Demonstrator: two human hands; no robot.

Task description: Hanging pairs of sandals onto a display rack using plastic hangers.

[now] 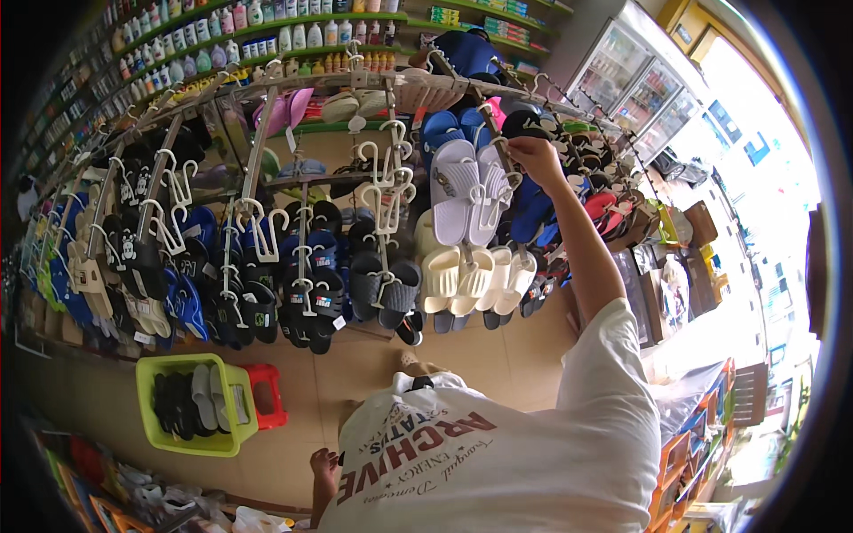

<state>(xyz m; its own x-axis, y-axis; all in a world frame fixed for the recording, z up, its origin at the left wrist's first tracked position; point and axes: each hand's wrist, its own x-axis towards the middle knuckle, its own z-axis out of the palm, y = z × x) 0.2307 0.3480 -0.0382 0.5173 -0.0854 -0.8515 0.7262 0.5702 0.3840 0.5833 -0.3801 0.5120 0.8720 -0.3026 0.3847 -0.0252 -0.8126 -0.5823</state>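
My right arm stretches up to the display rack, where my right hand [535, 162] is closed at a metal rack arm [499, 147]. Its fingertips are pinched together, and whatever they hold is too small to make out. Just left of that hand hang lavender slide sandals [457, 191] on white plastic hangers, with blue slides [442, 130] behind them. Below are cream slides [458, 277] and black woven slides [398, 291]. Low beside my shirt, my left hand [326, 471] has curled fingers; a small dark thing shows at its fingertips, its kind unclear.
Several bare white hangers [387, 200] hang along the rack. On the tiled floor to the left stands a lime-green bin [158, 435] of slippers beside a red stool [267, 400]. Shelves of bottles [314, 35], a person in blue [466, 53] and glass-door fridges [626, 75] are beyond the rack.
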